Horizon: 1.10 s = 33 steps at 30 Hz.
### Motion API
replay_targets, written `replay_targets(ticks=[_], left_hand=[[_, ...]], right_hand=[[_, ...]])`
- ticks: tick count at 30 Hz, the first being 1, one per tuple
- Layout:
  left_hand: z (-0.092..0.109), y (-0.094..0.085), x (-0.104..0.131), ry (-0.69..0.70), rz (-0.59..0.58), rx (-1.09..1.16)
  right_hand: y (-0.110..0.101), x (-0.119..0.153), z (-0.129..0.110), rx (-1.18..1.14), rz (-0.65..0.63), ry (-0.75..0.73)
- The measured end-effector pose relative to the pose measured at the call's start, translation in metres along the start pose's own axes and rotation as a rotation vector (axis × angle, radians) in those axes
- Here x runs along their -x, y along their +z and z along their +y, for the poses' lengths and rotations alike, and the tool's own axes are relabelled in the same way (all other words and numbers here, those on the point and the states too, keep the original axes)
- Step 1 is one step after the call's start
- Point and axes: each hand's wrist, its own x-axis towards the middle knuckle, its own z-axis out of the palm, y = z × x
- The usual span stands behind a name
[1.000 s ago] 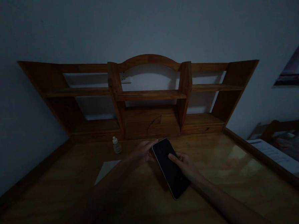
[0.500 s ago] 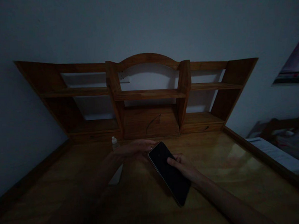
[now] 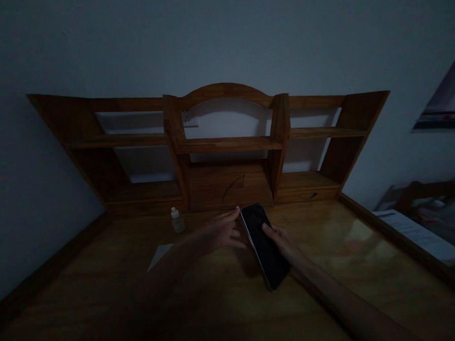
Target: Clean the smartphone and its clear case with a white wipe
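Note:
A dark phone (image 3: 265, 250) with a pale edge is tilted above the wooden desk, its black face toward me. My right hand (image 3: 280, 240) grips its right side, thumb lying on the black face. At the phone's upper left edge is my left hand (image 3: 225, 231), fingers apart, with a fingertip close to the corner; whether it touches is unclear. A small white bottle (image 3: 178, 221) stands upright behind my left forearm. Partly hidden under that forearm lies a pale flat item (image 3: 160, 254).
A wooden shelf unit (image 3: 229, 145) with cubbies and drawers runs along the back of the desk (image 3: 325, 287). Beyond the raised right edge lie white papers (image 3: 416, 234), near a wooden chair back. A socket is on the wall behind the shelf.
The phone has moved slightly up and right and turned more upright with my right hand. My left hand has shifted right and lowered, uncovering the bottle.

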Motion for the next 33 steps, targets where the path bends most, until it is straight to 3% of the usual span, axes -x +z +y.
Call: replay_targets(ticks=[5,11,15,22,33], left_hand=[[-0.005,-0.002,-0.004,0.012,0.014,-0.020],[-0.014,-0.002,-0.013,0.008,0.171,0.046],[-0.019,-0.002,-0.015,0.057,0.213,0.067],[-0.023,0.001,-0.013,0.112,0.317,-0.100],[-0.025,-0.016,-0.017,0.093,0.244,-0.156]], right_hand=[[0.001,-0.001,-0.002,0.059,0.010,-0.014],[0.003,-0.001,0.003,0.020,0.025,-0.029],[0.004,0.001,0.001,0.026,0.042,-0.012],[0.004,-0.002,0.006,0.041,0.008,0.008],[0.006,-0.001,0.006,0.075,0.042,0.075]])
